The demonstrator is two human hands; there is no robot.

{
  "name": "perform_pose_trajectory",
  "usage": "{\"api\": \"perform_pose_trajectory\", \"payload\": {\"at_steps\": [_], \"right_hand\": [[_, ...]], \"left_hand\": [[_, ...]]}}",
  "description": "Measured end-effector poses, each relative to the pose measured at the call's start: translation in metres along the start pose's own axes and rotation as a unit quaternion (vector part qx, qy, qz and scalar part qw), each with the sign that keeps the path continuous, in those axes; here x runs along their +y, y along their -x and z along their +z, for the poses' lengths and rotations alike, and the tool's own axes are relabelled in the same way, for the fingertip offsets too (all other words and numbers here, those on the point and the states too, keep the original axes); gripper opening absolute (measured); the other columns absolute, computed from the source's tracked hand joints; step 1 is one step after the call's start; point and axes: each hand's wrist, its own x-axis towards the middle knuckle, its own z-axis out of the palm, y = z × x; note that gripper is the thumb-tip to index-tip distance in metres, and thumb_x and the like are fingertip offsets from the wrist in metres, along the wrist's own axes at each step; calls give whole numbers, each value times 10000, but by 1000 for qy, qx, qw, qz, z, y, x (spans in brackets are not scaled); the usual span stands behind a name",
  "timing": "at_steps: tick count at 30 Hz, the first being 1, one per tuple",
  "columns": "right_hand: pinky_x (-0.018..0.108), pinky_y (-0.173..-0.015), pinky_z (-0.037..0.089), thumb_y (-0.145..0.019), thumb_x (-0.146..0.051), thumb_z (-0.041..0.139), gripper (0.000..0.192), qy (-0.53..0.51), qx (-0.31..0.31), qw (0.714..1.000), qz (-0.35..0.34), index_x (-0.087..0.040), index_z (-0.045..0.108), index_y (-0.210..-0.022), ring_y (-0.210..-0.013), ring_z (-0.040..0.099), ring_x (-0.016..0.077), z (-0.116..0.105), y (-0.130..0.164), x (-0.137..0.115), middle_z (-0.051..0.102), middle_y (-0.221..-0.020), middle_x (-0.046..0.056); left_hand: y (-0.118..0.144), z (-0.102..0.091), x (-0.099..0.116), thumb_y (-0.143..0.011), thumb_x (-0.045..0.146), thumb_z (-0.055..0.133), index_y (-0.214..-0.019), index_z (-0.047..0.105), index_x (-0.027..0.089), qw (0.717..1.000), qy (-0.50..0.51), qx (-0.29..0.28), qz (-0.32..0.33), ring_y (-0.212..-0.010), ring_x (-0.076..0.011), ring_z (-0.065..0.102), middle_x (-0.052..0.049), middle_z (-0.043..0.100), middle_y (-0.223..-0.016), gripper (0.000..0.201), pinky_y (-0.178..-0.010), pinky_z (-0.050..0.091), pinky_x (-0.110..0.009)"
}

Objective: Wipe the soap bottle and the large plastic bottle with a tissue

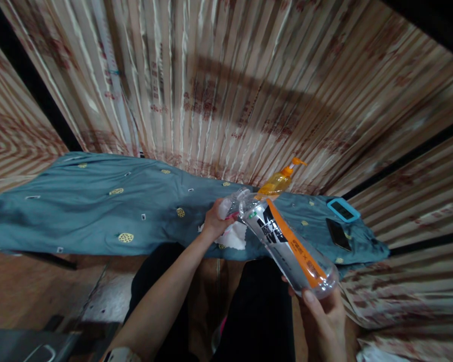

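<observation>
My right hand (320, 314) grips the base end of a large clear plastic bottle (287, 246) with a silver and orange label. The bottle is tilted, its upper end pointing up and to the left. At that end my left hand (215, 219) is closed around a clear, crinkled plastic piece (232, 202), which meets or overlaps the bottle's top. Whether the two are joined I cannot tell. A bit of pink shows by the left fingers. Below them a white paper or tissue (234, 236) lies on the cloth. Just behind stands a pump bottle (275, 185) of amber liquid.
A teal cloth with yellow pineapple prints (98, 201) covers the narrow table. To the right lie a dark phone (338, 234) and a blue-framed device (343, 209). Patterned curtains (219, 90) hang close behind and at both sides, with dark frame bars (38, 80).
</observation>
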Motion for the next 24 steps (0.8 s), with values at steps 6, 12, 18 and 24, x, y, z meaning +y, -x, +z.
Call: {"api": "perform_pose_trajectory", "payload": {"at_steps": [6, 12, 18, 24], "right_hand": [[269, -647, 520, -681, -355, 814, 799, -1, 15, 1000, 17, -285, 478, -1402, -662, 641, 156, -1, -2, 1, 690, -1005, 18], [259, -620, 524, -687, -329, 811, 775, -14, 3, 1000, 7, -273, 490, -1390, -624, 633, 148, -3, -3, 1, 703, -947, 10], [257, -630, 527, -695, -333, 807, 778, -16, 3, 1000, 5, -264, 481, -1398, -688, 671, 170, 2, -2, -2, 707, -997, 24], [241, -639, 536, -701, -314, 808, 785, -21, 1, 1000, -1, -262, 472, -1407, -661, 671, 155, 0, -2, 1, 724, -959, 12]], "left_hand": [[0, -1, -1, -653, 252, 767, -1123, 567, 215, 1000, 11, -3, 6, -970, -236, 690, -16, 723, -1039, 513, -876, 542, -331], [0, -1, -1, -646, 233, 768, -1135, 569, 207, 1000, 2, -5, 5, -964, -236, 692, -16, 727, -1035, 528, -867, 542, -332], [0, -1, -1, -636, 229, 774, -1124, 581, 189, 1000, 7, 5, 11, -952, -234, 694, -22, 728, -1020, 527, -856, 542, -321], [0, 0, -1, -643, 232, 768, -1130, 573, 185, 1000, 0, 3, 4, -961, -230, 690, -28, 726, -1040, 527, -865, 537, -325]]}}
